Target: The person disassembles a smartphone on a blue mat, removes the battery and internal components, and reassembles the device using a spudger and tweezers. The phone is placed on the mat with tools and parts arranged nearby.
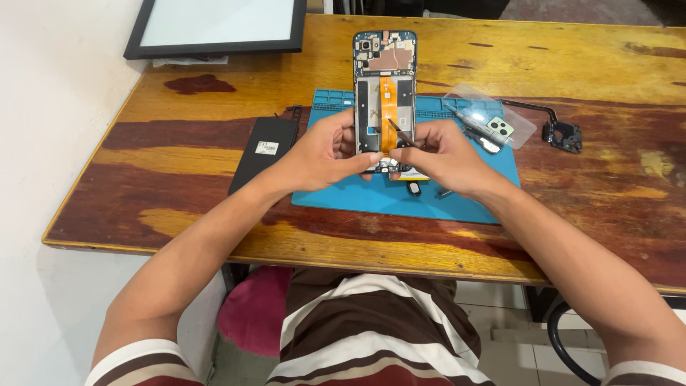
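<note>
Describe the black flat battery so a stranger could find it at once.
On the wooden table, look just left of the blue mat, beyond the left hand. The battery is a black slab, lying off the mat, bigger than any loose part.

**Opened phone held over the blue mat**

The left hand grips the lower left edge of an opened smartphone standing lengthwise on the blue repair mat. The right hand holds a thin pointed tool against its lower part. A black battery lies left of the mat on the wooden surface; a black framed panel sits at the far left corner.
</note>
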Demonstrator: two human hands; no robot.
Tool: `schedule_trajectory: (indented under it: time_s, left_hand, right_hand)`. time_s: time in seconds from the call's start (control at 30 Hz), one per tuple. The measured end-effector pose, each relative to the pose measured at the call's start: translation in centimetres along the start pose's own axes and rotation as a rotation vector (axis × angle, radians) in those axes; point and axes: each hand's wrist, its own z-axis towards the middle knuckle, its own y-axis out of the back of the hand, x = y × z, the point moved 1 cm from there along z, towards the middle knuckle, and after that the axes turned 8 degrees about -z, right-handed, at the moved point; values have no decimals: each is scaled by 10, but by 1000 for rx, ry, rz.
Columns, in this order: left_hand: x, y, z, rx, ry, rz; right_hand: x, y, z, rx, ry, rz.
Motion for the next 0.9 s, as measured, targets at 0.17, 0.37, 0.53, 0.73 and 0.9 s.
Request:
schedule_trajectory:
  time_s: [0.17, 0.37, 0.53, 0.73, 0.9]
  left_hand:
    - [1, 0, 1, 3, 22, -32]
    - [4, 2, 0, 0, 20, 14]
    - [5, 2, 0, -11, -24, 73]
    - [3, -1, 0, -56, 73, 93]
    - [-2, -2, 0, -55, 60, 72]
  right_hand:
    - [-1, -1, 0, -18, 16, -96]
    - [0, -1, 0, 31, -15, -19]
    - [-1, 0, 2, 61, -7, -20]
    - [6, -2, 1, 90, 115, -33]
    - [13, -8, -2, 65, 151, -33]
